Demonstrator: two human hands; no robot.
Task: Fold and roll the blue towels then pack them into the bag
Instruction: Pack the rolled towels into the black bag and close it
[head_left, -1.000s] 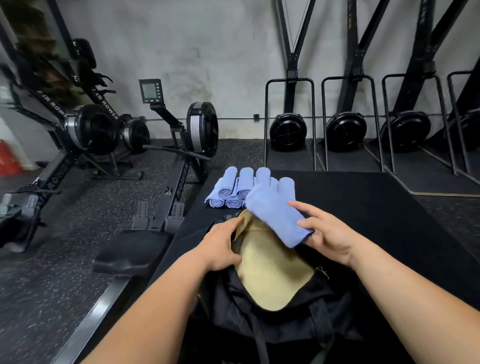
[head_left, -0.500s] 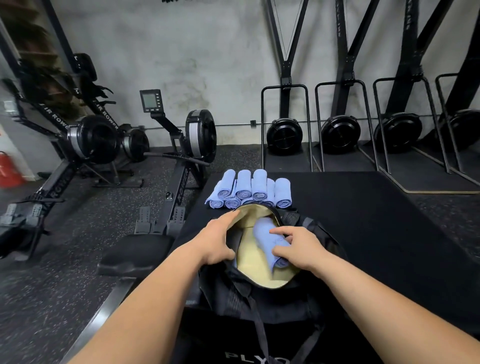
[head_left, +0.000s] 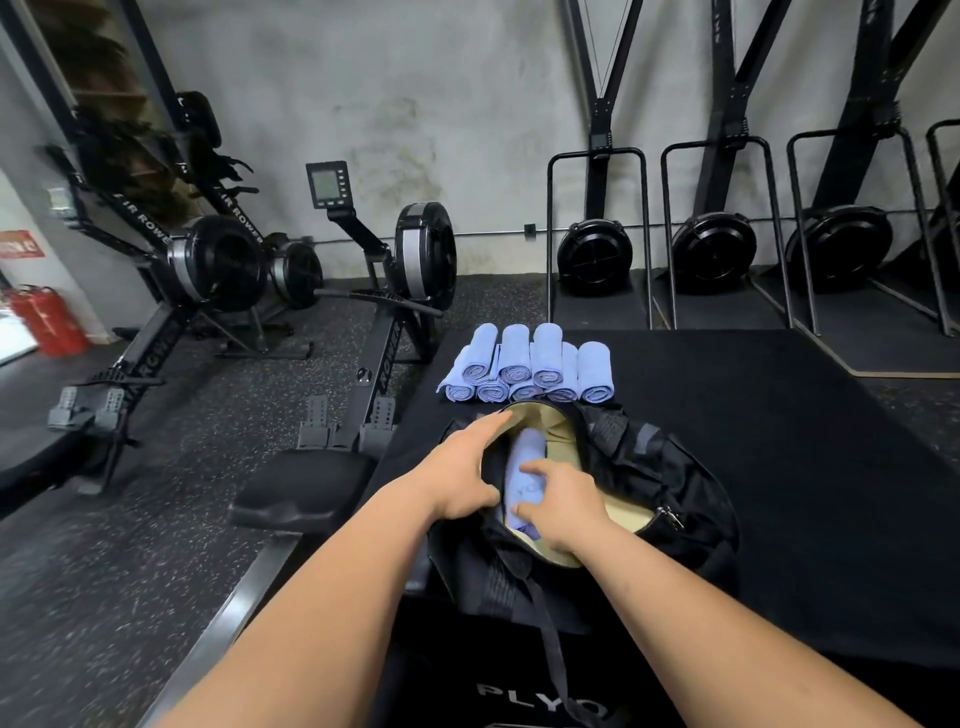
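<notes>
black mat (head_left: 810, 467) under the bag (head_left: 649, 467). left hand (head_left: 462, 480) grips its rim, right hand (head_left: 563, 506) curls round a rolled towel (head_left: 527, 457) inside. soft and light; i'd hold it mid-roll.

The rolled towels (head_left: 527, 369) at twelve o'clock are soft matt blue cloth. The bag (head_left: 654, 467) is black woven fabric with a smooth tan lining (head_left: 621, 512) and a shiny metal zip pull (head_left: 671, 517).
</notes>
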